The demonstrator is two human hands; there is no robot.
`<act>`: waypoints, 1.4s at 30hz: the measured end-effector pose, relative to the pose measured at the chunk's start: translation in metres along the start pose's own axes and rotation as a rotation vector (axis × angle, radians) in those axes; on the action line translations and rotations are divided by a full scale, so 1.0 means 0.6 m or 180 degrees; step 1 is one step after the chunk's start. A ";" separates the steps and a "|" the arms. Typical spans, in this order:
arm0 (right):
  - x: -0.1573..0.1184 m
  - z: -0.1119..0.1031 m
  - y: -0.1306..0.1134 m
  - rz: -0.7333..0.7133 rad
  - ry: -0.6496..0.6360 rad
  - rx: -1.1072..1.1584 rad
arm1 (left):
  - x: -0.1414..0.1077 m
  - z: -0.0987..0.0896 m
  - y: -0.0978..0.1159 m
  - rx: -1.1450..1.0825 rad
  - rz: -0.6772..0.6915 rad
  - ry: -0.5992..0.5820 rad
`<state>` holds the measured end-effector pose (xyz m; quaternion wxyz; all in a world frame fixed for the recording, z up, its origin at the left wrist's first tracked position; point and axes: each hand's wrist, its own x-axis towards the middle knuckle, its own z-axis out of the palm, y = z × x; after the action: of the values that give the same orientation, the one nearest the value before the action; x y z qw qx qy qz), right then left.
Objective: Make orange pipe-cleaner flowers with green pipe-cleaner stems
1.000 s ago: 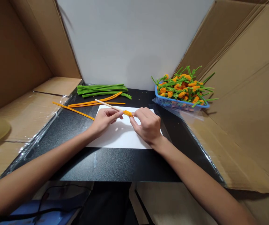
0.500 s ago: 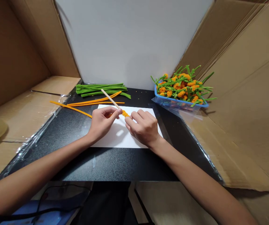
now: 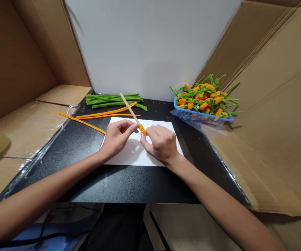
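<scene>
Over the white sheet of paper (image 3: 129,153), a thin wooden stick (image 3: 128,106) slants up and to the left. An orange pipe cleaner (image 3: 142,129) is coiled around its lower end. My left hand (image 3: 117,137) pinches the pipe cleaner between thumb and fingertips, just left of the coil; a bit of orange shows behind its thumb. My right hand (image 3: 162,141) is closed around the bottom end of the stick, with its thumb and curled fingers against the coil. The stick's lowest tip is hidden in that hand.
Green pipe cleaners (image 3: 115,100) lie in a bundle at the back left, with loose orange pipe cleaners (image 3: 103,114) before them. At the back right stands a blue basket (image 3: 203,116) heaped with orange-and-green pieces. Cardboard walls (image 3: 273,115) flank the black table (image 3: 129,184).
The stick has turned to a steeper slant, its top moving up and right. More of the orange coil shows between my hands, and my right thumb has dropped lower.
</scene>
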<state>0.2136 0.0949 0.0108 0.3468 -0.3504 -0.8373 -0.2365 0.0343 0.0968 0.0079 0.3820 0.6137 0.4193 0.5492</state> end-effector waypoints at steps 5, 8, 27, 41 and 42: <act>0.004 -0.002 0.000 0.0535 -0.0307 0.0920 | 0.006 -0.005 0.003 0.0018 -0.0035 -0.0009; 0.007 -0.004 -0.002 0.1233 -0.0423 0.1870 | 0.011 -0.008 0.001 -0.0032 -0.0108 0.0004; 0.012 0.015 0.020 0.3691 -0.1269 0.5653 | 0.033 -0.034 -0.022 -0.0447 -0.0361 -0.0654; 0.011 0.015 0.020 0.3620 -0.1309 0.5554 | 0.034 -0.040 -0.023 0.0033 -0.0174 -0.0764; 0.011 0.015 0.020 0.3609 -0.1315 0.5537 | 0.034 -0.040 -0.022 0.0063 -0.0140 -0.0773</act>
<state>0.2153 0.1110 0.0117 0.3889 -0.3544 -0.4751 0.7052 0.0100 0.1206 0.0051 0.4357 0.6701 0.3888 0.4581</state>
